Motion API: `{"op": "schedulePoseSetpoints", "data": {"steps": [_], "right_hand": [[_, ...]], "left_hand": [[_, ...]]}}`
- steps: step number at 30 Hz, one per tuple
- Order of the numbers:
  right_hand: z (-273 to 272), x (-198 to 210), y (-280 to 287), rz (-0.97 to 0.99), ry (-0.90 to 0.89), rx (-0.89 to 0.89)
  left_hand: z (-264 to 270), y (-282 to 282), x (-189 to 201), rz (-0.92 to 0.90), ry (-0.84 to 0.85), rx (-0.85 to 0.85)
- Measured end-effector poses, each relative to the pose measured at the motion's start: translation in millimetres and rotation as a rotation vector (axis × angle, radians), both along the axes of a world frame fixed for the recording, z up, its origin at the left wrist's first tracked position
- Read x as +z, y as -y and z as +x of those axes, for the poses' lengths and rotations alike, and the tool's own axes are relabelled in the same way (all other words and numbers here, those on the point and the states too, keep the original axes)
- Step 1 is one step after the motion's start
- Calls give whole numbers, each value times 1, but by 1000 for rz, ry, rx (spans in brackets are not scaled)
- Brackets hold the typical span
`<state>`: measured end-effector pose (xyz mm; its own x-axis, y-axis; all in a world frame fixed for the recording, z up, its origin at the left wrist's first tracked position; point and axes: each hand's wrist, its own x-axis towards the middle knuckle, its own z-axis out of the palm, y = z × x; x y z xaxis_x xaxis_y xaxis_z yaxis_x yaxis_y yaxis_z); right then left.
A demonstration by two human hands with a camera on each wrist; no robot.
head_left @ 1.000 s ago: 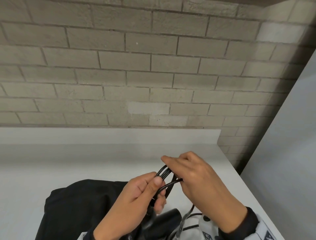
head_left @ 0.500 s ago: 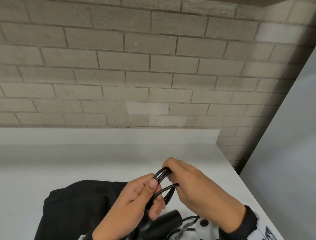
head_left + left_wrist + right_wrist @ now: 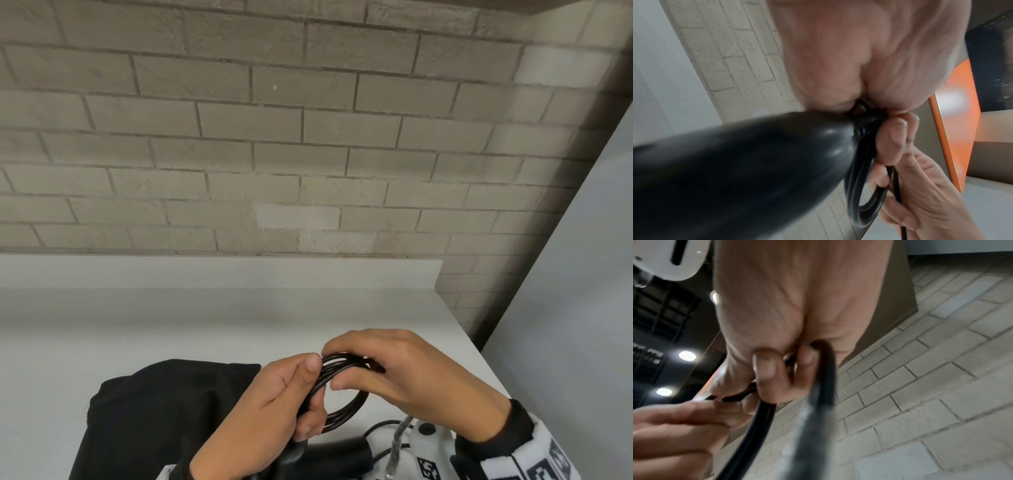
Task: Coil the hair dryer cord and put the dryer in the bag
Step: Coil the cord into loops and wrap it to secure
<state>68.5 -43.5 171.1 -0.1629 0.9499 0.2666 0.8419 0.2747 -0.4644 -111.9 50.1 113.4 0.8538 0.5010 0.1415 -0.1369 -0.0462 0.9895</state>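
head view: your left hand [image 3: 274,404] pinches the gathered cord [image 3: 346,411] between thumb and fingers, and your right hand [image 3: 404,373] has closed over the top of the loops, its fingers curled round them. a moment ago the right hand was feeding a loose strand across; now the strands lie bunched into one round coil held between both hands, above the desk [image 3: 171,329]. that suggests the coiling is near its end, though some cord trails off below the hands. the black bag [image 3: 164,411] lies flat on the desk just left of your hands, and i cannot tell whether its mouth is open. the dryer [image 3: 329,455] sits low at the frame edge, under your left hand, not in the bag.

left wrist view: the dryer's dark body [image 3: 748,170] fills the frame, close against your palm; the coil [image 3: 865,178] hangs beside it, and right-hand fingers [image 3: 892,139] clamp the loops.

right wrist view: blurred, but your right fingers [image 3: 766,366] are clenched on the cord [image 3: 760,421], with the left hand [image 3: 674,426] meeting them.
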Motion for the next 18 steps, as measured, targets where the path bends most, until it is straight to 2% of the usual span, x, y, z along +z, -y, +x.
{"op": "schedulePoseSetpoints", "data": {"steps": [3,5,10,14,18], "right_hand": [[-6,-3,3,40,288,-46],[-8,-9,2,89,406,-88],[-15,-22,0,206,455,-194],[-16,-24,-1,272,437,-257],[-19,-22,-2,302,416,-287]], "left_hand": [[1,1,1,-11,3,17],[1,1,0,-37,16,20],[3,-1,-5,-56,82,22],[1,-3,-7,64,132,0],[-1,-6,-15,166,106,57]]}}
